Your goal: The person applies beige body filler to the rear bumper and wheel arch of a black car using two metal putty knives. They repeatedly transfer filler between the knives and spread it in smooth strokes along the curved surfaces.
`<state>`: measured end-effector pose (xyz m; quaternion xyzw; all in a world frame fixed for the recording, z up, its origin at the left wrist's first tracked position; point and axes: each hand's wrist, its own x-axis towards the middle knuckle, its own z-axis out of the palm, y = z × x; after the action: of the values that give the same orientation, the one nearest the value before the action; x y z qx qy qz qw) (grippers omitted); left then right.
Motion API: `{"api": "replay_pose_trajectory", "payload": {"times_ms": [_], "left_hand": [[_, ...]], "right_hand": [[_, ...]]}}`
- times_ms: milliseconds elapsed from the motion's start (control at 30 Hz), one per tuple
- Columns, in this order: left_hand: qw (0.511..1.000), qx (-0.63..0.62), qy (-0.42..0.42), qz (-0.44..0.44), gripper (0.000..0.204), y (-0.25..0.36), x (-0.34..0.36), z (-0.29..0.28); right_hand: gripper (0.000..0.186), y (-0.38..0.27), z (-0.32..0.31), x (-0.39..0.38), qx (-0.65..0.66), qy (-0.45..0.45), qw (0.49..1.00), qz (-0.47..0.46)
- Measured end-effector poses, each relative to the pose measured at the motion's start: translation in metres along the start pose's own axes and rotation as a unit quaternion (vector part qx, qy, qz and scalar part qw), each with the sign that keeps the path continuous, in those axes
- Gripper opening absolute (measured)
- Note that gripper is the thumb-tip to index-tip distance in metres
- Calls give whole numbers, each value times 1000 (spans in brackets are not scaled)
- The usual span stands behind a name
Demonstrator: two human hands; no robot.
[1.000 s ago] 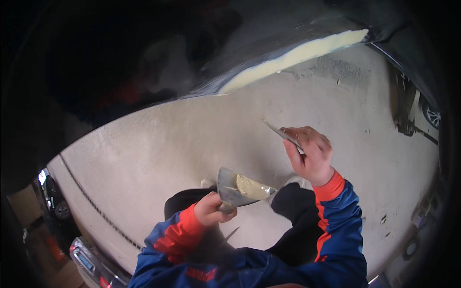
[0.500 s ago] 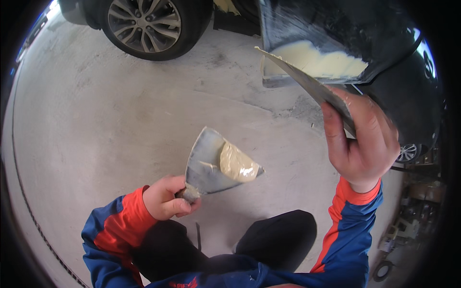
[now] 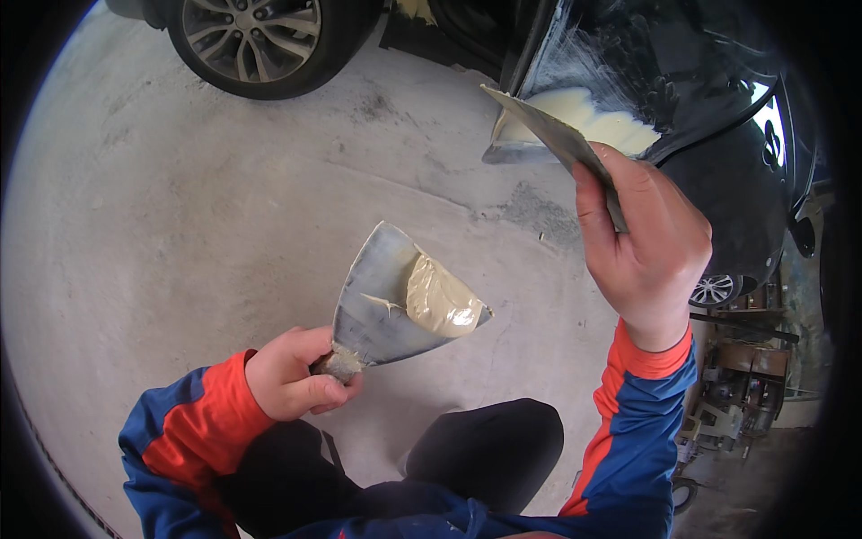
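Observation:
My left hand [image 3: 296,373] is closed round the handle of a wide putty knife [image 3: 370,296], held blade up in front of my knees. A glossy lump of beige filler [image 3: 440,298] sits on the right part of its blade. Up at the right, my right hand [image 3: 646,238] pinches a thin, flat grey spreader [image 3: 557,135] between thumb and fingers, its far edge coated with filler. Just behind the spreader stands a dark car door panel [image 3: 620,67] with a scuffed surface. Pale yellow filler [image 3: 588,115] is smeared along its lower edge, partly hidden by the spreader.
A car wheel [image 3: 256,40] stands at the top left. On the right are another dark car body part [image 3: 727,202] and a farther wheel [image 3: 714,289]. Shelves with assorted parts [image 3: 741,395] line the lower right. Grey concrete floor [image 3: 206,207] lies below.
The view has shifted a little, so the car wheel and my hands sit further left. Both hands keep their tools, and the right hand with the spreader stays near the door panel.

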<state>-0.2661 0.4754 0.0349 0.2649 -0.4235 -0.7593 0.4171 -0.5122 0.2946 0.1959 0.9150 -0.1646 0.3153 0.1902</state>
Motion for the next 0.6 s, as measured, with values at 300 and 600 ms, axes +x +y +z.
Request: {"api": "replay_pose_trajectory", "payload": {"times_ms": [300,600], "left_hand": [[999,7,28,-16,23,-5,-8,0],[999,50,21,1,19,-14,-2,7]], "right_hand": [[26,-6,6,-21,-42,-96,994,41],[18,-22,-2,-68,248,-43,956,150]]}}
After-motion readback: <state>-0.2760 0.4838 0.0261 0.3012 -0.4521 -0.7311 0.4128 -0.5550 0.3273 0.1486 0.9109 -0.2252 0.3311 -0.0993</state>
